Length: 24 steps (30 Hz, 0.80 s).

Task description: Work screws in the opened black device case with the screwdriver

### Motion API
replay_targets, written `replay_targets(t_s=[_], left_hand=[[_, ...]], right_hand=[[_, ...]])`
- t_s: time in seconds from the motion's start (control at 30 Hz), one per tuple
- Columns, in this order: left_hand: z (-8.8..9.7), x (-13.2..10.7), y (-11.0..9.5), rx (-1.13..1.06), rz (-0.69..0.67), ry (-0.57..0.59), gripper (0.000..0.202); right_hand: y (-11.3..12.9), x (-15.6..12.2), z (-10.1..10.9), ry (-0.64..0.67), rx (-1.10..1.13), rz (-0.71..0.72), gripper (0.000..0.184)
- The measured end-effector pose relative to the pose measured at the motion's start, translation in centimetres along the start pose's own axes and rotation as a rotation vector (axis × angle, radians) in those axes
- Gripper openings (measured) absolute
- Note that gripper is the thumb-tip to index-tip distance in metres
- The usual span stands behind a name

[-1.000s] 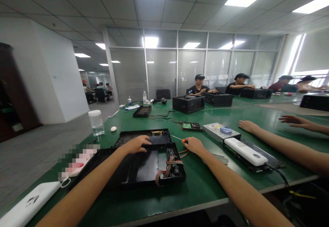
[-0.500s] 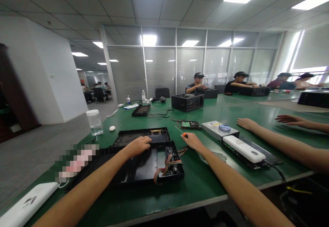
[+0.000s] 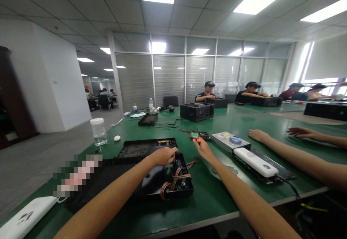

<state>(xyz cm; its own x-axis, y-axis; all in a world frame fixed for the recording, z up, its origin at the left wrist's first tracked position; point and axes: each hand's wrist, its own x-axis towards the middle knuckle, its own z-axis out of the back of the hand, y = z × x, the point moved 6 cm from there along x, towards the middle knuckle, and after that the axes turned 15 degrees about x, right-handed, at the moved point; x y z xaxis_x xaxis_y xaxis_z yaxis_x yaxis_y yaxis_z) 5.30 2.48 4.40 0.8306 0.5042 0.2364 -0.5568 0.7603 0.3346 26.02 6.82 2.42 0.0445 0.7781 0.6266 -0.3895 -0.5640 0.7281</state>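
An open black computer case lies flat on the green table in front of me. My left hand rests with curled fingers on the case's far edge, beside a bundle of striped ribbon cables. My right hand is closed on a thin screwdriver with an orange handle, its shaft pointing up. A black panel lies behind the case.
A circuit board, a silver drive and a white device lie to the right. Another person's two arms rest on the table there. A clear jar stands left. Several people work at black cases farther back.
My left hand slid right along the case toward the cables. My right hand lifted the screwdriver and tipped its shaft from lying leftward to upright.
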Motion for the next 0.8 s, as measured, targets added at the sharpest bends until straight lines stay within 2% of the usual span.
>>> replay_targets(t_s=[0.13, 0.33, 0.47, 0.6, 0.7, 0.8], left_hand=[[-1.4, -0.3, 0.5, -0.131, 0.044, -0.062, 0.015], [-2.0, -0.2, 0.5, -0.248, 0.038, -0.117, 0.018], [-2.0, -0.2, 0.2, -0.243, 0.029, -0.129, 0.02], [-2.1, -0.2, 0.2, -0.247, 0.06, -0.128, 0.019], [-2.4, -0.2, 0.4, -0.285, 0.092, -0.111, 0.018], [-2.5, -0.2, 0.5, -0.314, 0.092, -0.104, 0.016]], right_hand=[[-0.9, 0.0, -0.5, 0.059, -0.024, -0.019, 0.037], [-0.7, -0.1, -0.8, 0.085, -0.077, -0.048, 0.036], [0.0, -0.2, -0.4, 0.086, -0.037, -0.086, 0.034], [-0.5, 0.2, 0.3, 0.077, -0.046, -0.17, 0.028], [-0.7, 0.8, 1.3, 0.045, -0.068, -0.174, 0.024], [0.0, 1.5, 2.2, 0.06, 0.063, -0.141, 0.023]])
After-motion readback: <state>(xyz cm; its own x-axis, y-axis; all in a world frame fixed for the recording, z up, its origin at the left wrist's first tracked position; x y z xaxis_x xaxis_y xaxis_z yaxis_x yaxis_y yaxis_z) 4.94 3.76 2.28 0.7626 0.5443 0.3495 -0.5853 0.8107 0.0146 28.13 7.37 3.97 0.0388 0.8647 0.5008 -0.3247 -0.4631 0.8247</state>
